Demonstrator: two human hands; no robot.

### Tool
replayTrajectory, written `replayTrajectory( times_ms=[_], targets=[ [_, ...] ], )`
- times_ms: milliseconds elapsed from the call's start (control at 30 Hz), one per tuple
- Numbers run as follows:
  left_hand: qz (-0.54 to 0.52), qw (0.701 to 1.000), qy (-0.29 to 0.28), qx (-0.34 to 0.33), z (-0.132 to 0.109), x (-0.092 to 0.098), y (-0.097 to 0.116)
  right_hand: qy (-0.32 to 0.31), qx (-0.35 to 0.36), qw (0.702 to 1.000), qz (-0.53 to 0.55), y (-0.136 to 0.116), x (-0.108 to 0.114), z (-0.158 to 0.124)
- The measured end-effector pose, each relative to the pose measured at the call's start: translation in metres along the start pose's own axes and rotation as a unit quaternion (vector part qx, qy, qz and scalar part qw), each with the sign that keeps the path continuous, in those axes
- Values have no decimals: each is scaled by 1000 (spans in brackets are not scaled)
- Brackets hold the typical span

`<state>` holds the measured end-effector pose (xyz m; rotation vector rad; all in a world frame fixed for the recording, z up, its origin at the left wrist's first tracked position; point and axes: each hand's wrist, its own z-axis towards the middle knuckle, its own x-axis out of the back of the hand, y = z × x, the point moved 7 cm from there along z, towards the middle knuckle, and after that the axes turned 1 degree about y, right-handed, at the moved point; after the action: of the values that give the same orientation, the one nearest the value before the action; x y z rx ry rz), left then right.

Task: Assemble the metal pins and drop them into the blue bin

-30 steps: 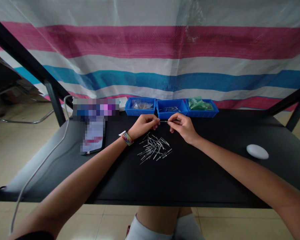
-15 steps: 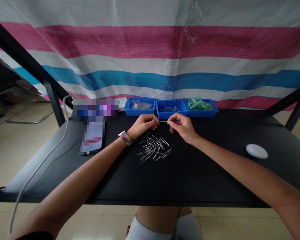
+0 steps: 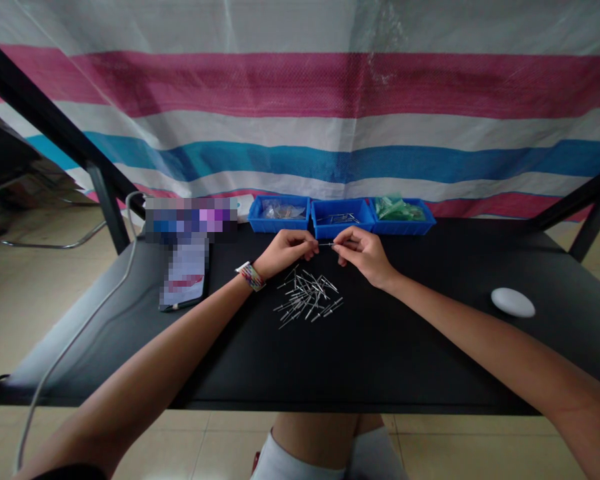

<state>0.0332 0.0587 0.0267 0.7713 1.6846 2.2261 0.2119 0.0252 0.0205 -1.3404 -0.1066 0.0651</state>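
Pinching a thin pin (image 3: 327,244) at its ends, your left hand (image 3: 284,251) and right hand (image 3: 364,255) are closed on it, just beyond the loose pile (image 3: 307,299) on the bench (image 3: 380,360). You seem mid-piece; the next move calls for steady fingertips.

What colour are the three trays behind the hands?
Blue: the trays show best in the head view.

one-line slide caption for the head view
The left hand and right hand pinch a thin metal pin above a pile of pins on a black table.
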Motion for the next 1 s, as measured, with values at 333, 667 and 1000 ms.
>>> replayTrajectory(
  times_ms=[333, 667, 1000],
  targets=[
    [-13, 1000, 0, 21, 1, -1, -3, 32, 47, 995, -84, -12, 11, 2],
    [-27, 999, 0, 27, 1, -1, -6, 88, 183, 922, -330, -48, 42, 19],
    [-45, 999, 5, 27, 1, 0, -7, -70, 271, 925, -256, -48, -8, -13]
  ],
)
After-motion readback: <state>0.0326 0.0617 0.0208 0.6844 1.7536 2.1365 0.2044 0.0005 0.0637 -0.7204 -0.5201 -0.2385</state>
